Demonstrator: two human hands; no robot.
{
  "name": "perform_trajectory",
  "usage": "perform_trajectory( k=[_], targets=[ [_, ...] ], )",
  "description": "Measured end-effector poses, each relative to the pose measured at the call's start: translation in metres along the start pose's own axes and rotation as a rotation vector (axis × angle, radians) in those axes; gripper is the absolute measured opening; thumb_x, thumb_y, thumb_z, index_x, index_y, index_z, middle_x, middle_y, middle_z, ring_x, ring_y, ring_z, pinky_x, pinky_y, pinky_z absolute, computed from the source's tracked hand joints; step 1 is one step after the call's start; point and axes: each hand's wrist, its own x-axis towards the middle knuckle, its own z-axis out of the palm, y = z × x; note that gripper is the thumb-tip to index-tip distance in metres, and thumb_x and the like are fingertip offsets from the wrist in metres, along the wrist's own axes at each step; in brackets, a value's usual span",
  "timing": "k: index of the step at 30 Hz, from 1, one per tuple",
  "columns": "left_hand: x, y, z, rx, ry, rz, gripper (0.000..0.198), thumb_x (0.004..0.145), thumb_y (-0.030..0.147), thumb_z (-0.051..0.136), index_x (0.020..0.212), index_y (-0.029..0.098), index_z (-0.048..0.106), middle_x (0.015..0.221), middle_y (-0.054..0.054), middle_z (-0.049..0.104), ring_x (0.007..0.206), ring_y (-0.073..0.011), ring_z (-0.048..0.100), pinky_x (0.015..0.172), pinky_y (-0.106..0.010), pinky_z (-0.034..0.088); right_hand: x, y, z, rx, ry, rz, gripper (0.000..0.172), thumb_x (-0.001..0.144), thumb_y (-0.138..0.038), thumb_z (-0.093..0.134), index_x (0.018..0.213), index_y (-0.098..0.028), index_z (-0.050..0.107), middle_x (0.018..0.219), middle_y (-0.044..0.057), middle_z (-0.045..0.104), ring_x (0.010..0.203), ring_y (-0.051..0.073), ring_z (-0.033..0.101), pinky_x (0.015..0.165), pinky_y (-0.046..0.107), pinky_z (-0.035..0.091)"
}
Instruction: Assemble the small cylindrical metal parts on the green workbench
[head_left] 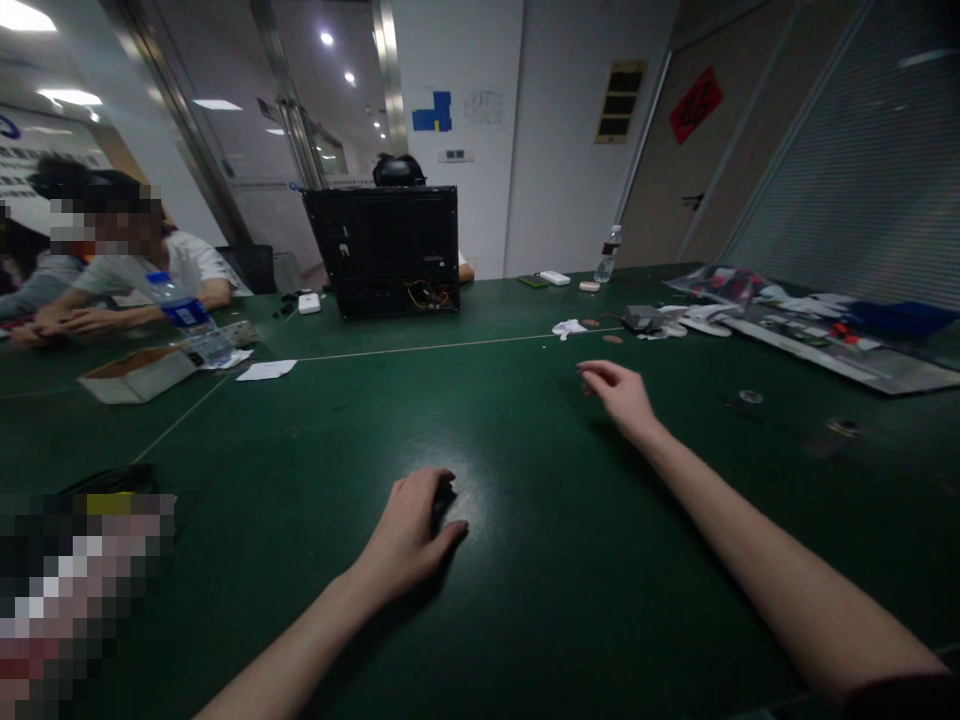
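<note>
My left hand [409, 530] is low over the green table [517, 560], thumb and fingers apart, with a dark shadowed gap between them. No object shows in its grasp. Farther out and to the right, my right hand [622, 397] hovers over the tabletop, its fingers loosely bent to the left. I see nothing held there, though the fingertips are small and partly hidden. Beyond it lie a crumpled white tissue [570, 328] and a flat brown disc [612, 339]. Two small blurred objects, one a dark round piece [748, 400], stand right of my right forearm.
A black equipment case [390, 250] with exposed wires stands at the back. Left are an open cardboard box [139, 378], a water bottle [191, 320] and a seated person [187, 265]. A cluttered board [847, 350], a blue tray [904, 318] and another bottle [608, 255] are at right.
</note>
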Motion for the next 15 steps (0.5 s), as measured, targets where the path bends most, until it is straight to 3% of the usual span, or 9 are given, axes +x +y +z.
perform_trajectory(
  k=[3,7,10,15],
  targets=[
    [0.000,0.002,0.000,-0.003,-0.006,-0.014,0.044,0.080,0.036,0.061,0.118,0.018,0.050,0.116,-0.011,0.058,0.108,-0.0288,0.053,0.093,-0.047,0.043,0.028,0.034,-0.078,-0.508,0.466,-0.043,0.029,0.078,-0.030,0.058,0.103,-0.019,0.066,0.093,0.006,0.068,0.077,0.016,0.058,0.075,0.029,0.043],
    [0.001,0.005,-0.002,0.006,-0.016,-0.050,0.044,0.079,0.037,0.061,0.118,0.017,0.051,0.117,-0.011,0.058,0.108,-0.0298,0.053,0.094,-0.048,0.043,0.032,0.069,-0.150,-0.609,0.740,0.091,0.029,0.079,-0.024,0.054,0.102,-0.011,0.067,0.088,0.012,0.066,0.076,0.020,0.057,0.080,0.033,0.040],
    [0.001,0.004,-0.003,0.004,-0.019,-0.043,0.045,0.080,0.038,0.060,0.118,0.018,0.051,0.117,-0.011,0.058,0.109,-0.0299,0.053,0.093,-0.048,0.043,0.029,0.088,-0.173,-0.652,0.826,0.160,0.026,0.076,-0.022,0.056,0.096,-0.011,0.068,0.084,0.012,0.065,0.071,0.020,0.054,0.076,0.033,0.040],
    [0.000,0.000,-0.001,0.015,-0.006,-0.009,0.042,0.080,0.037,0.060,0.116,0.017,0.052,0.114,-0.010,0.059,0.107,-0.0282,0.053,0.093,-0.047,0.043,0.027,0.115,-0.187,-0.748,0.857,0.191,0.024,0.075,-0.019,0.053,0.092,-0.009,0.067,0.076,0.013,0.061,0.067,0.024,0.051,0.071,0.038,0.037]
  ],
)
